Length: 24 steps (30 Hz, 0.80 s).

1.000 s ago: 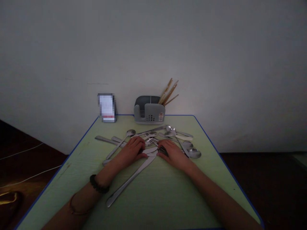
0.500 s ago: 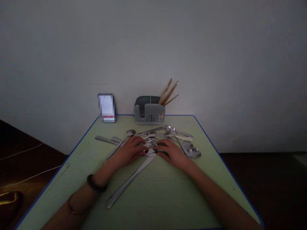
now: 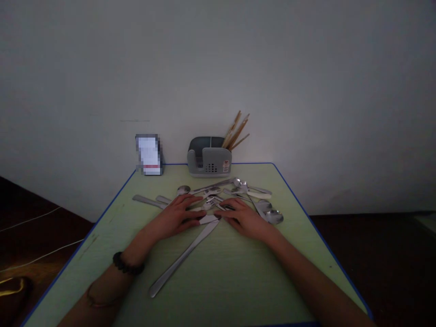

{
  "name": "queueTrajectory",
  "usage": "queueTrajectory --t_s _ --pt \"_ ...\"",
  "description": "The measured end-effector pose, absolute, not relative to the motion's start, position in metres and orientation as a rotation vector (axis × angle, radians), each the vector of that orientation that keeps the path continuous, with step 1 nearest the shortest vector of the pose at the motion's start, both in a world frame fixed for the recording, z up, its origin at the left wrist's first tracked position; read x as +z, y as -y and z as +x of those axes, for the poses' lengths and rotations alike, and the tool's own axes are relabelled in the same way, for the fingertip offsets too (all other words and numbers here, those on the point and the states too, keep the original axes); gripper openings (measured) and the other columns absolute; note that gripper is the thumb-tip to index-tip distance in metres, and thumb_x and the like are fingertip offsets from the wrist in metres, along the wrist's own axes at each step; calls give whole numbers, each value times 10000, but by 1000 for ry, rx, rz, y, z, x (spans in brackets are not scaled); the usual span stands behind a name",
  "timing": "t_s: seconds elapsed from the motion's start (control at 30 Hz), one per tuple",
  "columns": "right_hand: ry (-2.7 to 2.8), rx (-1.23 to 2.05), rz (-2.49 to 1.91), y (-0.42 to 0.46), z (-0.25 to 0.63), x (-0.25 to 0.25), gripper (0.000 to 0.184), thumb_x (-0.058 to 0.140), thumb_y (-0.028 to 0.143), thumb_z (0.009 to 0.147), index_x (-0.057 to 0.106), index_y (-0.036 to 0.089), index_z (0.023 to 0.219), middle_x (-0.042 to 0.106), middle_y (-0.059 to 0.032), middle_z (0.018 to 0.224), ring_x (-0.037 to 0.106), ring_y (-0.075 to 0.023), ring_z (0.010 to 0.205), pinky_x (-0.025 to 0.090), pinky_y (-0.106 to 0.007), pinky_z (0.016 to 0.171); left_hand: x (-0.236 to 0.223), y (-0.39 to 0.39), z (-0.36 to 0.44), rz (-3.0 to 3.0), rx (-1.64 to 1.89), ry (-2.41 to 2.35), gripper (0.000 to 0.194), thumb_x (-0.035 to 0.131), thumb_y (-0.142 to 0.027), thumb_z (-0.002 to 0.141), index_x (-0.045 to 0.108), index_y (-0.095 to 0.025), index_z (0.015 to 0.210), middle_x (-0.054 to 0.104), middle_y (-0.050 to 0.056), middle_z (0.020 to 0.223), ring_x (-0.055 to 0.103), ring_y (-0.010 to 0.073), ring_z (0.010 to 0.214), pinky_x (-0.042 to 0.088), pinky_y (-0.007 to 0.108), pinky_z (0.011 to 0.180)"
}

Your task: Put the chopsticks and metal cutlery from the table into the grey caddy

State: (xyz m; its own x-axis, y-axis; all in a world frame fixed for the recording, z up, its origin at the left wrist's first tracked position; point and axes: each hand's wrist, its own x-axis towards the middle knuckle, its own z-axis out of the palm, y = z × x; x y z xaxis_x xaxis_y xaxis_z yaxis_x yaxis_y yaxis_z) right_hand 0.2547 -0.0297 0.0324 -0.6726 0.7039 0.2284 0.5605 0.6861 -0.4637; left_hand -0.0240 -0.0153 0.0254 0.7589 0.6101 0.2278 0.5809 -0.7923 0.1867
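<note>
Over a loose pile of metal cutlery on the table, my left hand (image 3: 180,215) lies palm down, fingers apart. My right hand (image 3: 241,215) rests across the pile from the other side, its fingers also spread. Between the fingertips lie a fork (image 3: 210,203) and the blade of a table knife (image 3: 184,260), whose handle points toward me. A spoon (image 3: 184,189) shows its bowl beyond my left hand, and its handle is hidden. More spoons (image 3: 273,216) and a piece with a cream handle (image 3: 259,195) lie by my right hand. Both palms hide some cutlery.
A grey utensil holder (image 3: 213,163) stands at the table's back edge, with several wooden chopsticks (image 3: 236,131) leaning out of it. Left of it, a phone (image 3: 149,154) with a blurred screen stands upright. The wall is close behind the green table (image 3: 245,281).
My left hand has shifted slightly left and now covers the handle of the spoon that showed beside its wrist. My right hand stays almost in place. The whole view has moved a little.
</note>
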Motion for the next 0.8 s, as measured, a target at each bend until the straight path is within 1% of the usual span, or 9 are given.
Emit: queueTrajectory --t_s 0.1,0.23,0.43,0.6,0.8 --pt "2492 515 -989 30 255 33 375 476 210 901 563 288 1257 557 -73 1231 485 -202 1165 384 -403 1007 26 16 -24 2851 409 -991 331 520 -405 893 592 -351 1212 408 42 1441 348 275 1306 319 500 1060" --pt "2476 510 -984 28 255 31 294 462 236 914 620 241 1161 563 -88 1204 500 -196 1147 390 -383 1001 24 18 -21 2841 396 -1009 353 520 -406 892 571 -348 1237 345 44 1483 320 282 1331 306 504 1068" --pt "2421 527 -1002 28 254 30 233 490 224 894 583 198 1106 576 -100 1139 511 -200 1121 411 -377 974 18 19 -17 2832 401 -1042 384 473 -391 918 509 -349 1298 327 43 1491 306 274 1341 308 498 1073" --pt "2396 505 -1034 25 252 27 190 482 207 894 590 200 1050 577 -100 1127 527 -206 1092 419 -397 956 16 19 -17 2849 399 -1041 405 428 -341 940 447 -367 1344 277 24 1513 297 272 1341 315 501 1070" --pt "2345 467 -1084 20 253 21 179 477 175 893 604 193 1018 595 -100 1090 532 -206 1051 427 -403 931 19 22 -15 2847 368 -1070 439 423 -288 939 407 -361 1371 289 28 1507 303 275 1334 301 511 1072"
